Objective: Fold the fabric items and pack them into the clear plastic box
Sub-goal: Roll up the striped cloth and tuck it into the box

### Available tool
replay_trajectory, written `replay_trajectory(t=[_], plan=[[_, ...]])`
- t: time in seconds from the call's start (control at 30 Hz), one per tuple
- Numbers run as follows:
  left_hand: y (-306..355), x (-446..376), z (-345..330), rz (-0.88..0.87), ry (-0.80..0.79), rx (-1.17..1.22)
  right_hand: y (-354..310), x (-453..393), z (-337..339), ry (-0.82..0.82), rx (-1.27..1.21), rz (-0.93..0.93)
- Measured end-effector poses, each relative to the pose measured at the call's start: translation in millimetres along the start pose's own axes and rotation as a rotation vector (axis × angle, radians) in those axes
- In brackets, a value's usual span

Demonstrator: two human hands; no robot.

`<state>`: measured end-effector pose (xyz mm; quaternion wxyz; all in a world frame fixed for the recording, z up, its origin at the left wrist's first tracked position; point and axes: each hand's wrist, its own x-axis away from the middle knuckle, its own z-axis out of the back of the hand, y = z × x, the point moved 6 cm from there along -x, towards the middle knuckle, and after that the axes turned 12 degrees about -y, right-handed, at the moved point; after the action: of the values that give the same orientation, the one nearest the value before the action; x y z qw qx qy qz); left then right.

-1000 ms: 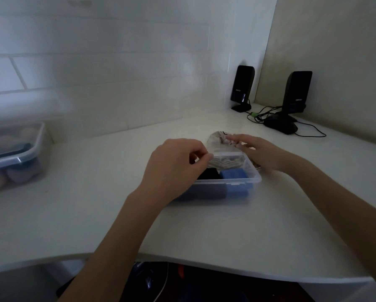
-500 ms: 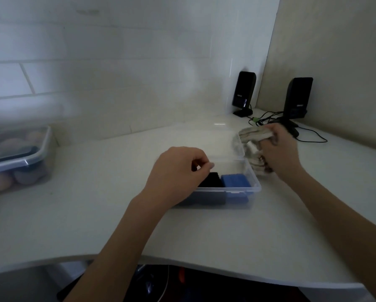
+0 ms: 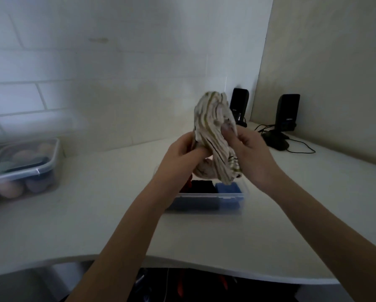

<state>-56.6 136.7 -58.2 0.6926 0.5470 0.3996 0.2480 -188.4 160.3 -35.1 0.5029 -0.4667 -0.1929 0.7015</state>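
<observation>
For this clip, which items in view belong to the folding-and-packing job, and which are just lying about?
Part of the job:
striped cloth, held above the box by left hand and right hand
clear plastic box
black fabric and blue fabric inside it

Just lying about:
lidded container at the left
two black speakers with cables

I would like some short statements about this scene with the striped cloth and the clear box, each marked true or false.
1. Both hands hold the striped cloth. True: the left hand and the right hand grip it.
2. The striped cloth lies flat inside the clear plastic box. False: it is bunched up and held above the box.
3. The box contains a blue item and a black item. True.
4. Two black speakers stand in the far right corner of the desk. True.
5. The lidded container on the left is empty. False: rounded things show through it.
</observation>
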Motion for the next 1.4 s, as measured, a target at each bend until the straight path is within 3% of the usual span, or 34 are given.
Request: replay_trajectory(t=[0.1,0.17,0.27,0.33,0.4,0.53,0.63,0.83,0.93,1.03,1.1,1.23,1.4], plan=[[-1,2,11,-0.040,0.120,0.103,8,3,2,0.087,0.067,-0.110],[-6,-1,16,-0.012,0.107,0.312,14,9,1,0.086,-0.247,-0.213],[-10,-2,14,0.013,0.012,0.850,19,14,-17,-0.137,-0.878,-0.418],[-10,1,11,0.015,-0.063,0.992,32,28,-29,-0.273,-1.212,-0.523],[-5,6,7,-0.016,-0.180,1.001,35,40,-26,-0.112,-1.502,-0.684],[-1,11,6,-0.122,-0.283,1.130,5,23,-30,-0.160,-1.462,-0.400],[2,13,15,-0.187,-0.235,1.206,7,24,-30,-0.243,-1.560,-0.302],[10,19,30,-0.204,-0.077,1.136,-2,37,-11,-0.410,-1.352,-0.157],[13,21,27,-0.238,-0.009,1.083,-1,39,-10,-0.396,-0.787,-0.218],[23,22,24,-0.281,-0.013,0.834,-5,41,-18,-0.474,-0.153,-0.228],[33,24,23,-0.319,-0.001,0.637,-10,42,-23,-0.485,0.081,-0.183],[45,27,9,-0.308,-0.023,0.062,-18,42,-23,-0.400,0.158,-0.089],[28,20,-2,-0.106,-0.227,-0.238,-21,46,-21,-0.365,-0.130,-0.024]])
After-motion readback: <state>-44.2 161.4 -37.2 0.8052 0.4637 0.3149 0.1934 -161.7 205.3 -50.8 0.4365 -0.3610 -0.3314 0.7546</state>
